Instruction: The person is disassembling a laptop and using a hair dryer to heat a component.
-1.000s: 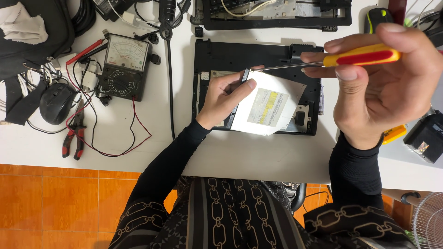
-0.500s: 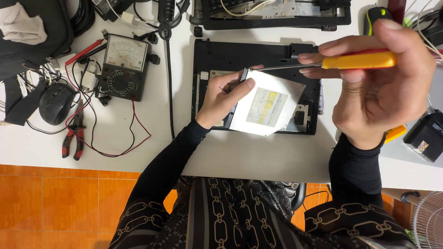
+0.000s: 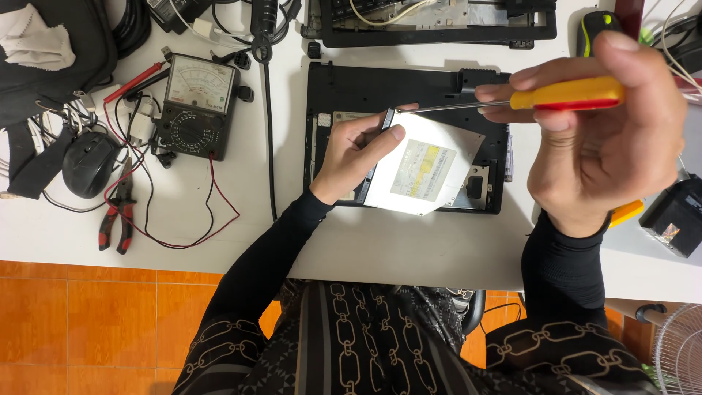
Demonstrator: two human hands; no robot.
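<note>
White table [image 3: 409, 249] is seen above an orange tiled floor. Over a black laptop base [image 3: 409, 84], a silver optical drive [image 3: 424, 172] is gripped by the left hand [image 3: 358, 153]. Farther right, a yellow-handled screwdriver [image 3: 541, 96] is pinched by the right hand [image 3: 607, 139], its tip at the drive's far edge.

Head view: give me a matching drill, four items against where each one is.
Items:
1. screwdriver
2. optical drive
3. multimeter
4. pliers

Places:
A. table, left of the laptop base
B. in the right hand
C. near the table's front edge, by the mouse
D. in the left hand, over the laptop base

Pairs: 1-B, 2-D, 3-A, 4-C
</note>
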